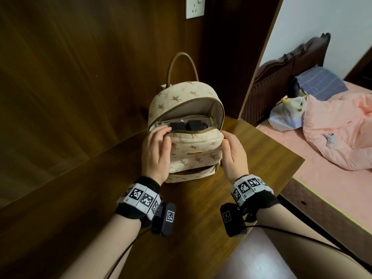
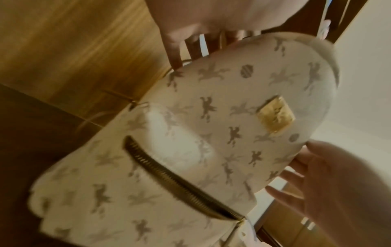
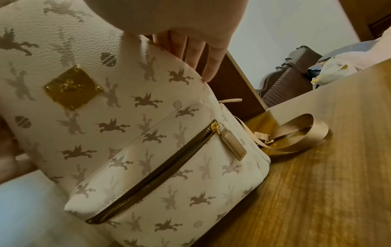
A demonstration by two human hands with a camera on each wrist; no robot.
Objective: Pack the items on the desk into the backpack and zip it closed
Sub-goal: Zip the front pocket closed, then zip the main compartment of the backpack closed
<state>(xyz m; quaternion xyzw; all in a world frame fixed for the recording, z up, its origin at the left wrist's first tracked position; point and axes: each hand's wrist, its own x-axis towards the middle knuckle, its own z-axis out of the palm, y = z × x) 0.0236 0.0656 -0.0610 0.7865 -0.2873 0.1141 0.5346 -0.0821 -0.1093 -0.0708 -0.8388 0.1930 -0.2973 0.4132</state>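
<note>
A cream backpack printed with winged horses stands upright on the wooden desk, its main compartment unzipped and gaping. Black items lie inside near the top. My left hand curls its fingers over the left end of the front panel's top edge. My right hand pinches the right corner of that same edge, thumb in front and fingers behind, as the right wrist view shows. The front pocket zipper and its gold pull tab sit lower on the bag.
Wooden panelling rises behind and to the left of the desk, with a wall socket above. A bed with pink bedding and a plastic bag lies to the right. The backpack's strap loops on the desk beside it.
</note>
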